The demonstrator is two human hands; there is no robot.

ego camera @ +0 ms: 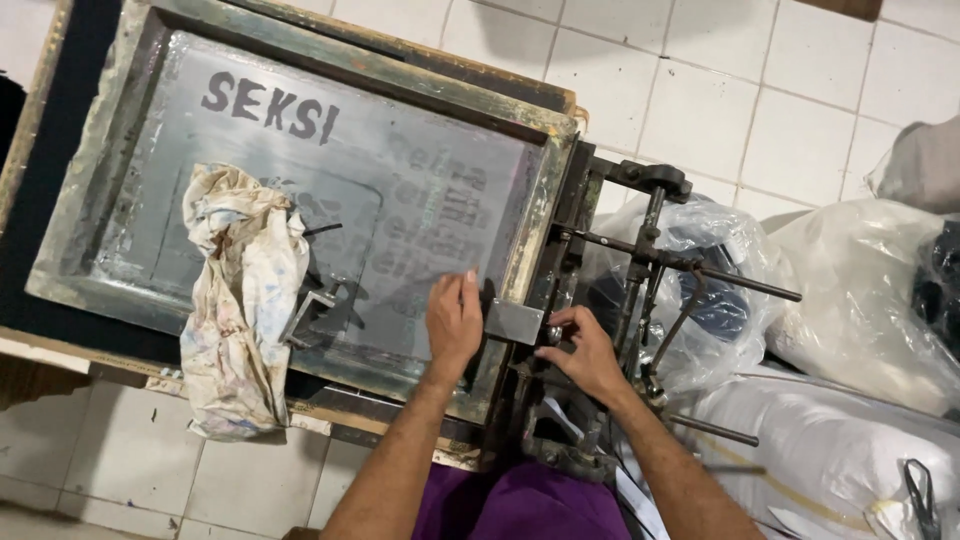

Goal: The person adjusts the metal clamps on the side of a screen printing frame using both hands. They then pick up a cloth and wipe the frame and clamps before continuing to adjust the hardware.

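A wooden screen-printing frame (130, 120) with a grey mesh lies flat on a dark table. My left hand (455, 322) rests flat on the mesh by the frame's right rail, fingers together, next to a small grey metal plate (514, 321). My right hand (583, 350) pinches a part of the black metal clamp (560, 270) just right of that plate. A stained white rag (240, 300) is draped over the frame's near rail, and a small metal angle piece (312, 312) lies on the mesh beside it.
Black rods and a hinge mechanism (655, 255) stick out right of the frame. Clear and white plastic bags (850, 290) of goods are piled on the tiled floor (700, 90) at the right. Purple cloth (520, 505) covers my lap.
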